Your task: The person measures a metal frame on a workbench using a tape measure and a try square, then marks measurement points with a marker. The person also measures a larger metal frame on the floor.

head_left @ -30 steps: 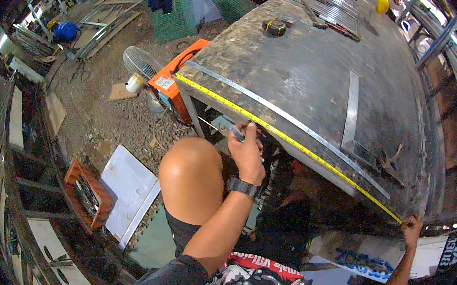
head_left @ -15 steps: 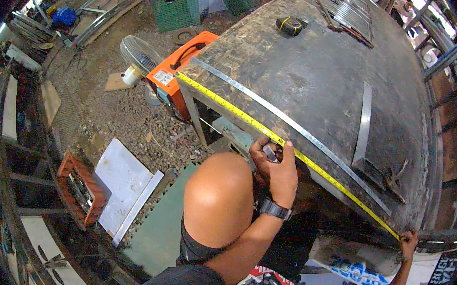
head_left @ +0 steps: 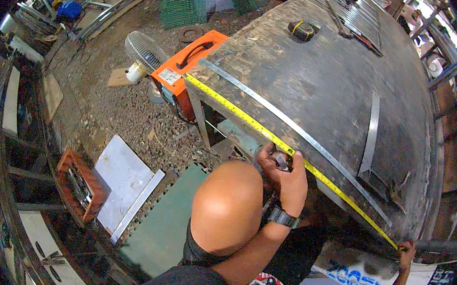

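Left hand [head_left: 283,173] is at the near edge of the desk [head_left: 323,86], fingers curled tight around a small metal piece, pinched against the yellow tape measure [head_left: 273,138]. Can't make out what the metal piece is; too small. Watch on that wrist, bare knee just below it.

Right hand [head_left: 406,254] is well off to the right at the desk's near corner, fingers closed on the far end of the tape, pinning it to the edge.

Tape runs taut along the desk's front edge, from the corner beyond the left hand, under the left hand, down to the right hand. A long flat metal strip [head_left: 296,130] lies on the desk just behind the tape and roughly parallel to it, between the two hands. A second, shorter metal strip [head_left: 372,132] lies across the desktop above the right hand.

Tape measure case [head_left: 301,30], black and yellow, sits far up the desk, well apart from both hands.

Left of the left hand, on the gravel floor: orange machine [head_left: 183,74] against the desk corner, white fan [head_left: 142,55] just beside it, white panel [head_left: 124,179] and green mat [head_left: 166,230] lower down.
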`<control>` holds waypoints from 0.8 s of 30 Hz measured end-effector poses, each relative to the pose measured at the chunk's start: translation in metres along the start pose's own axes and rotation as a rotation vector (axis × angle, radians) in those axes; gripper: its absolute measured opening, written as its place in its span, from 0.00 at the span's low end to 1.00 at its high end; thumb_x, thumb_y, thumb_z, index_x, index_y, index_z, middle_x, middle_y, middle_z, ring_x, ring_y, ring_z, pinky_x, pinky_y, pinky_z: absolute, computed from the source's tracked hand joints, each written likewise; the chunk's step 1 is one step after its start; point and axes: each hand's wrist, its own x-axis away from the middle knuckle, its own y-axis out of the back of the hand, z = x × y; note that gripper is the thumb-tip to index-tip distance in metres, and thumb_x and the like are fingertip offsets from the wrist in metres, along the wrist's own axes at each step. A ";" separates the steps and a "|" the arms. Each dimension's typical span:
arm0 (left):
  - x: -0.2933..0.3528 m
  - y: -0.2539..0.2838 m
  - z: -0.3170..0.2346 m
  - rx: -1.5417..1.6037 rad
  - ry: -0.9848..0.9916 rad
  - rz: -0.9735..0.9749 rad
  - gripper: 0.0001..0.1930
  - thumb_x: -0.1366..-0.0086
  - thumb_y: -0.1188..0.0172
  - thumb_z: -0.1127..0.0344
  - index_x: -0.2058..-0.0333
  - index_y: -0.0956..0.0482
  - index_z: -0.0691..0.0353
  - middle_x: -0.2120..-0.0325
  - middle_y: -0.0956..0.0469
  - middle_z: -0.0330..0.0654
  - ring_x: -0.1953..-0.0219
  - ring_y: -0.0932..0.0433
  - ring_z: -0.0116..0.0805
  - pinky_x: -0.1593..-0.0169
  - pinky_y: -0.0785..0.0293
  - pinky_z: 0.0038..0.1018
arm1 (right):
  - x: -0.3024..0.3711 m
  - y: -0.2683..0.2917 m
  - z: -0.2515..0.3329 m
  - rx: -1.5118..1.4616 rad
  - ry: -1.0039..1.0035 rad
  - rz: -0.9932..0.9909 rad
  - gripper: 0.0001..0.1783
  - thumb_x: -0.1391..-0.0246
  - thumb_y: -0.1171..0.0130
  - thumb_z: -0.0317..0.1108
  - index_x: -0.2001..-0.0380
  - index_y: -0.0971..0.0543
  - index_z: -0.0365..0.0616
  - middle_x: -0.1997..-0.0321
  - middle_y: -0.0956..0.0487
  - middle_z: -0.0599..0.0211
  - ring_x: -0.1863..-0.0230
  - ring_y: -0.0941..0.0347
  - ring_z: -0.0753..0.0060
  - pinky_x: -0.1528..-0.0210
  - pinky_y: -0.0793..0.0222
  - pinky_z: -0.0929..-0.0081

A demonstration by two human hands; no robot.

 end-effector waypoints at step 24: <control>0.114 0.027 -0.049 0.015 -0.229 0.662 0.26 0.34 0.38 0.78 0.38 0.30 0.61 0.61 0.25 0.40 0.60 0.25 0.30 0.54 0.25 0.27 | -0.005 -0.007 -0.017 0.269 0.198 -0.042 0.06 0.57 0.35 0.31 0.71 0.19 0.49 0.60 0.22 0.59 0.50 0.27 0.49 0.39 0.37 0.54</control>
